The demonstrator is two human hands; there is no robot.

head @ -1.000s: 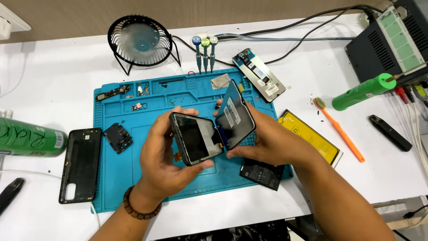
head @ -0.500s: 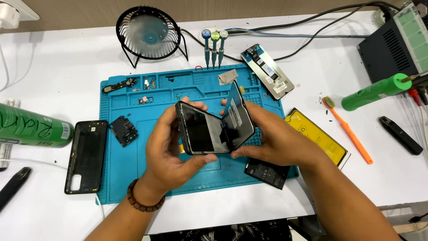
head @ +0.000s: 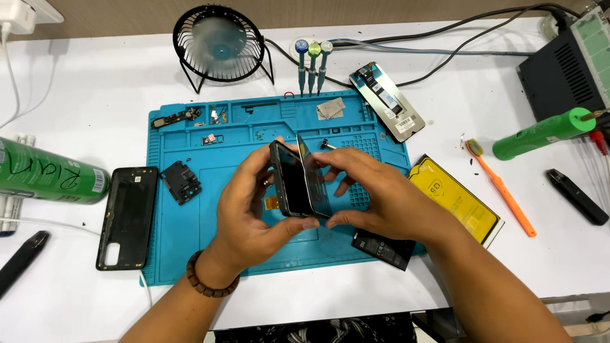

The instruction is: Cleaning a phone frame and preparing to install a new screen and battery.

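Note:
Above the blue repair mat point(head: 190, 254), both hands hold a dismantled phone. My left hand point(head: 254, 209) grips the dark phone frame point(head: 291, 181) by its edges, thumb along the bottom. My right hand point(head: 375, 194) holds the thin screen panel point(head: 313, 181), which stands almost edge-on beside the frame; the two parts are close together like a nearly shut book. A small orange flex piece point(head: 271, 203) shows below the frame.
On the mat lie a camera bezel point(head: 181, 182), small parts and a black battery point(head: 384, 247). A black back cover point(head: 127, 216), green can point(head: 44, 178), desk fan point(head: 219, 44), three screwdrivers point(head: 312, 63), a metal-backed board point(head: 386, 100), yellow package point(head: 454, 197), orange toothbrush point(head: 502, 187) and black power unit point(head: 565, 70) surround it.
The screen panel has swung closer to the frame, from a wide open angle to nearly closed. Both hands turned the parts more edge-on to the camera.

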